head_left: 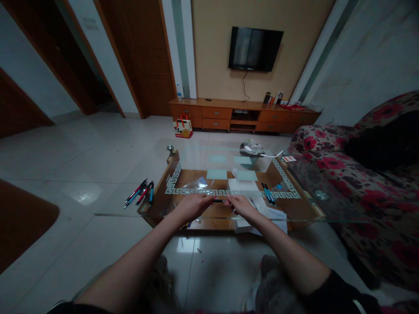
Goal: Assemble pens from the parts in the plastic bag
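Observation:
Over the near edge of the glass coffee table, a dark slim pen (220, 200) lies level between my two hands. My left hand (199, 203) has its fingers closed on the pen's left end. The other end is pinched in my right hand (239, 204); the fingers hide both tips. To the left, a loose heap of red, blue and black pens (139, 194) rests on the glass. Several blue pens (268, 193) lie side by side to the right of my right hand. Beyond my left hand is a clear plastic bag (198, 184).
The glass table (196, 152) has a shelf below, with white paper (277, 214) and a white box at the right. A dark bowl (251, 149) stands at the far right. A floral sofa (327, 148) flanks the right side; a low cabinet (216, 114) stands ahead.

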The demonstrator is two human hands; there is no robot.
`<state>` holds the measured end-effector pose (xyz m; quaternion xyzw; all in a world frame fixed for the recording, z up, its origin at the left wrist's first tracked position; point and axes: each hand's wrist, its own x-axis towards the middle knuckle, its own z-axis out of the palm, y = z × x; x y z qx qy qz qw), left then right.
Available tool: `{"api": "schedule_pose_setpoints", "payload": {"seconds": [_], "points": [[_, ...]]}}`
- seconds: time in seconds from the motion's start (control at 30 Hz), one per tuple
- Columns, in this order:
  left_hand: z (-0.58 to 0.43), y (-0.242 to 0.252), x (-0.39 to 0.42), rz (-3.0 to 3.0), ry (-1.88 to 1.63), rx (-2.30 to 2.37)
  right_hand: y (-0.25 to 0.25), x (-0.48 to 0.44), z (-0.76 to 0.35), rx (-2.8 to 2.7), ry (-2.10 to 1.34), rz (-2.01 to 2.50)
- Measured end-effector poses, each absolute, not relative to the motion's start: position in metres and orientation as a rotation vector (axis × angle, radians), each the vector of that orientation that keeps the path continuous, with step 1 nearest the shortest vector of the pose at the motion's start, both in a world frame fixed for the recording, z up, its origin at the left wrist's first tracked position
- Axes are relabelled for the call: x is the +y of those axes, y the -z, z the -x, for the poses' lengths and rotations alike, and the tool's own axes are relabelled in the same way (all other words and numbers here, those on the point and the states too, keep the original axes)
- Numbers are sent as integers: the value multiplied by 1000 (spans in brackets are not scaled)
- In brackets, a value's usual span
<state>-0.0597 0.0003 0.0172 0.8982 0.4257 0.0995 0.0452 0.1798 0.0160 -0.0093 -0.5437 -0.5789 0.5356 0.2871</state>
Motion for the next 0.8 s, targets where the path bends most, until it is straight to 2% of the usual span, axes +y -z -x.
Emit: {"api": "schedule_pose_setpoints", "payload": {"seconds": [0.8], "points": [[61, -17, 0, -2779, -307, 1304, -2, 10, -178, -1479, -1486, 1453]]}}
